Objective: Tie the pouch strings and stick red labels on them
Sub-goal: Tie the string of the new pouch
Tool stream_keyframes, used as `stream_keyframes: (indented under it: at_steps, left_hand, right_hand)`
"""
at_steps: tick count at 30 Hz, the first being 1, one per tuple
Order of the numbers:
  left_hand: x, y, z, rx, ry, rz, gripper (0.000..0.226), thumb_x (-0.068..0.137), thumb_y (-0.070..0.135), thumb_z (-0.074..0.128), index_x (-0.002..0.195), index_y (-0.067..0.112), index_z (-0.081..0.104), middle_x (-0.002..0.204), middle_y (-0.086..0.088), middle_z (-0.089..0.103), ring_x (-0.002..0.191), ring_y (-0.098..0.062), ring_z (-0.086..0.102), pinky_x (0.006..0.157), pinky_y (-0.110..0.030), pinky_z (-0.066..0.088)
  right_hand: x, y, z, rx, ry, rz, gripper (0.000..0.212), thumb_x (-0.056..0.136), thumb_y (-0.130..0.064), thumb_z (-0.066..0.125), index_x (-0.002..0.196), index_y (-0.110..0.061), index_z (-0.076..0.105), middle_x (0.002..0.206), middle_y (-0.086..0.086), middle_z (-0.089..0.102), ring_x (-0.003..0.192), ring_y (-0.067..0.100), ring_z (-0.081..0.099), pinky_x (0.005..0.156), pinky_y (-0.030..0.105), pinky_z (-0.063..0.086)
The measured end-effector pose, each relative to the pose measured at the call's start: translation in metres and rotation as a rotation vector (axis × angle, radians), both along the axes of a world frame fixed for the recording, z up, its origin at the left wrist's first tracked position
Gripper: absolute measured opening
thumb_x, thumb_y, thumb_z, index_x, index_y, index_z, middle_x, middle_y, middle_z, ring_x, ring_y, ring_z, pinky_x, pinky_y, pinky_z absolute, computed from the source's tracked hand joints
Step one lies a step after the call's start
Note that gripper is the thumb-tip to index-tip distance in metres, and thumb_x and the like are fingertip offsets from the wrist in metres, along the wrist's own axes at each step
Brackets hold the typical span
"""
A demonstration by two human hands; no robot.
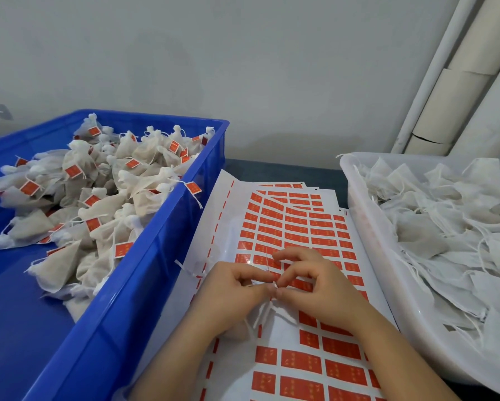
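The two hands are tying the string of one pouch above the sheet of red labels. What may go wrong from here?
1. The left hand and the right hand pinch the thin string at one small spot; it may slip, leaving a loose knot.
2. The pouch is right over the label sheet, so the string might snag and lift labels.

Our left hand (231,287) and right hand (309,285) meet fingertip to fingertip, both pinching the pouch string (274,285), forearms angled inward.
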State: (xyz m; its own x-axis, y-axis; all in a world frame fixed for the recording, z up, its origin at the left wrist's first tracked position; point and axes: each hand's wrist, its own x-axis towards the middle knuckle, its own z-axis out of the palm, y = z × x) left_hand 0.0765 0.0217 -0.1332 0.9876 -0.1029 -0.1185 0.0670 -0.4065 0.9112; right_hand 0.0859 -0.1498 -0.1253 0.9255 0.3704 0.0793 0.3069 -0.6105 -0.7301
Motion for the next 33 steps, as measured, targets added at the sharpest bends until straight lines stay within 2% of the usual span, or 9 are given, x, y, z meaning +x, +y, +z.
stream_keyframes:
  at_steps: [5, 11, 16, 18, 22, 26, 29, 33]
  left_hand:
    - [0.0, -0.004, 0.001, -0.049, 0.044, 0.077, 0.012, 0.078, 0.032, 0.071, 0.069, 0.038, 0.068, 0.088, 0.023, 0.062, 0.089, -0.004, 0.058, 0.078, -0.022, 0.052]
    - [0.0, -0.004, 0.004, -0.037, 0.054, 0.064, 0.011, 0.082, 0.032, 0.067, 0.072, 0.035, 0.067, 0.087, 0.022, 0.06, 0.086, -0.004, 0.056, 0.069, -0.015, 0.048]
    - [-0.001, -0.003, 0.004, -0.071, 0.057, 0.034, 0.018, 0.087, 0.025, 0.062, 0.076, 0.039, 0.067, 0.101, 0.025, 0.055, 0.097, -0.003, 0.054, 0.076, -0.015, 0.048]
    - [-0.002, -0.004, 0.003, 0.01, 0.029, 0.017, 0.017, 0.086, 0.025, 0.063, 0.076, 0.039, 0.067, 0.1, 0.026, 0.055, 0.092, -0.003, 0.056, 0.073, -0.015, 0.05]
    - [-0.001, -0.008, 0.002, 0.133, -0.005, 0.02, 0.006, 0.081, 0.03, 0.069, 0.08, 0.036, 0.067, 0.097, 0.018, 0.061, 0.085, -0.008, 0.06, 0.076, -0.025, 0.056]
    - [0.0, -0.008, 0.002, 0.192, -0.015, 0.016, 0.007, 0.081, 0.032, 0.068, 0.076, 0.035, 0.063, 0.096, 0.02, 0.057, 0.085, -0.006, 0.056, 0.073, -0.02, 0.053]
    - [0.0, -0.007, 0.002, 0.226, -0.017, -0.008, 0.008, 0.082, 0.033, 0.067, 0.076, 0.036, 0.063, 0.098, 0.02, 0.057, 0.087, -0.005, 0.056, 0.075, -0.02, 0.053]
    - [0.0, -0.006, 0.001, 0.275, -0.023, -0.047, 0.011, 0.084, 0.028, 0.066, 0.079, 0.038, 0.063, 0.105, 0.02, 0.057, 0.09, -0.007, 0.057, 0.075, -0.02, 0.054]
  right_hand:
    - [0.002, -0.001, -0.003, 0.005, 0.035, 0.006, 0.008, 0.076, -0.036, 0.073, 0.072, -0.034, 0.066, 0.114, -0.04, 0.043, 0.116, -0.009, 0.039, 0.1, 0.024, 0.037]
    - [0.003, -0.001, -0.003, 0.049, 0.003, -0.005, 0.013, 0.079, -0.029, 0.07, 0.069, -0.036, 0.064, 0.114, -0.039, 0.046, 0.116, -0.007, 0.042, 0.098, 0.022, 0.038]
    - [0.004, -0.005, -0.001, 0.096, 0.026, -0.057, 0.017, 0.078, -0.024, 0.071, 0.065, -0.032, 0.066, 0.109, -0.036, 0.05, 0.11, -0.006, 0.046, 0.085, 0.012, 0.036]
    - [0.004, -0.007, 0.0, 0.087, 0.04, -0.061, 0.018, 0.077, -0.024, 0.072, 0.063, -0.032, 0.066, 0.108, -0.036, 0.051, 0.107, -0.007, 0.048, 0.081, 0.009, 0.034]
    - [0.005, -0.008, 0.0, 0.069, 0.04, -0.029, 0.021, 0.079, -0.019, 0.07, 0.062, -0.032, 0.064, 0.106, -0.036, 0.052, 0.106, -0.007, 0.049, 0.083, 0.009, 0.036]
    - [0.006, -0.009, -0.001, 0.127, 0.063, -0.035, 0.024, 0.082, -0.013, 0.065, 0.063, -0.028, 0.063, 0.104, -0.032, 0.056, 0.105, -0.006, 0.051, 0.085, 0.013, 0.038]
    - [0.007, -0.011, 0.0, 0.133, 0.058, -0.035, 0.024, 0.083, -0.012, 0.063, 0.066, -0.028, 0.063, 0.101, -0.031, 0.059, 0.101, -0.01, 0.052, 0.078, 0.007, 0.039]
    - [0.007, -0.01, -0.001, 0.114, 0.047, -0.054, 0.024, 0.084, -0.011, 0.062, 0.067, -0.028, 0.062, 0.098, -0.026, 0.06, 0.098, -0.003, 0.055, 0.072, 0.006, 0.041]
